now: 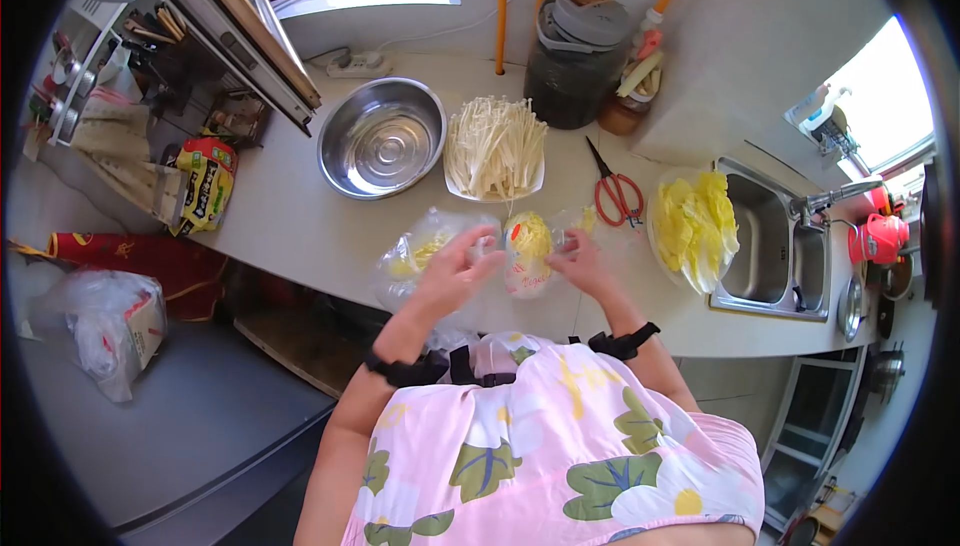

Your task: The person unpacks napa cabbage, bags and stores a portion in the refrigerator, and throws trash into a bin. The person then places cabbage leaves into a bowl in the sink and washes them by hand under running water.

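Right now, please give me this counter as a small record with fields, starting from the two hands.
Left hand: near printed bag, grip unclear
Right hand: other side of printed bag, grip unclear
Vegetables: long white mushrooms; yellow leaves beside sink
Tool: scissors, red handles
Vessel: metal bowl, left of mushrooms

Bright daylight from two windows, blown out at right; fisheye edges curve into black, hands slightly blurred
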Demonstrator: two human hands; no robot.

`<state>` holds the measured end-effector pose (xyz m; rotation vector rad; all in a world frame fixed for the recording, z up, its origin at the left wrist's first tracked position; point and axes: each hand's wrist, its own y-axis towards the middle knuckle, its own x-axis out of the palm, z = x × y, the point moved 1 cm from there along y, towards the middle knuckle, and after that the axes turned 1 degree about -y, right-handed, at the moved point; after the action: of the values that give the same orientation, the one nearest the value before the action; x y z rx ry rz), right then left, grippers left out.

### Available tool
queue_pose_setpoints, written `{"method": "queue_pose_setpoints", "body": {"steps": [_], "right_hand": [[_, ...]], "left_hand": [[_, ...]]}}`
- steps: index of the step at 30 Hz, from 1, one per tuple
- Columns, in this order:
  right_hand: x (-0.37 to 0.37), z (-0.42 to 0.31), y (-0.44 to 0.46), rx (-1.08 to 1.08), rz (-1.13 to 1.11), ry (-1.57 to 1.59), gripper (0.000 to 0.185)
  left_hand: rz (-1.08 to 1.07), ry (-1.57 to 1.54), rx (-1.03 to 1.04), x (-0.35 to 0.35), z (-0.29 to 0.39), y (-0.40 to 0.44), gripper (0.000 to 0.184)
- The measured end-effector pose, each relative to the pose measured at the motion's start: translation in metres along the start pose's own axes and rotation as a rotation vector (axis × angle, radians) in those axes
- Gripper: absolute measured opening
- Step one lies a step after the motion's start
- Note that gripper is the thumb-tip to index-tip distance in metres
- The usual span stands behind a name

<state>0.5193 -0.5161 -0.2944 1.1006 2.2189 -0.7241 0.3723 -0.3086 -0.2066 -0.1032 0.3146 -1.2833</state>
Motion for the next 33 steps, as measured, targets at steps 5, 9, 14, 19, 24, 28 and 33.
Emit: {"method": "queue_pose_setpoints", "body": {"steps": [5,9,14,19,24,28,33], "right_hand": [[0.017,0.011,-0.014,0.162,-0.294,0.294,0.051],[-0.002,0.032,-0.002,-0.057,-0.098,0.159,0.053],[-0.020,-0.028,-0.007,-0.025,-0.041,0.164,0.054],[-0.003,0.015,0.018,0.060,-0.128,0.475,0.057],[-0.019,0.035,0.022,0.249,0.095,0.693,0.057],[-0.007,0.086,0.032,0.104,0.208,0.496,0.056],[-0.051,-0.018,-0.003,0.174,0.001,0.517,0.064]], "left_hand": [[0.084,0.476,-0.118,0.051,-0.077,0.045,0.060],[0.021,-0.065,-0.226,0.037,-0.102,0.053,0.050],[0.129,-0.004,-0.199,0.040,-0.114,0.057,0.039],[0.126,-0.133,-0.148,0.038,-0.070,0.052,0.037],[0.101,-0.535,-0.168,0.037,-0.058,0.045,0.038],[0.113,-0.508,-0.225,0.039,-0.072,0.049,0.033],[0.198,-0.461,-0.239,0.039,-0.052,0.047,0.031]]}}
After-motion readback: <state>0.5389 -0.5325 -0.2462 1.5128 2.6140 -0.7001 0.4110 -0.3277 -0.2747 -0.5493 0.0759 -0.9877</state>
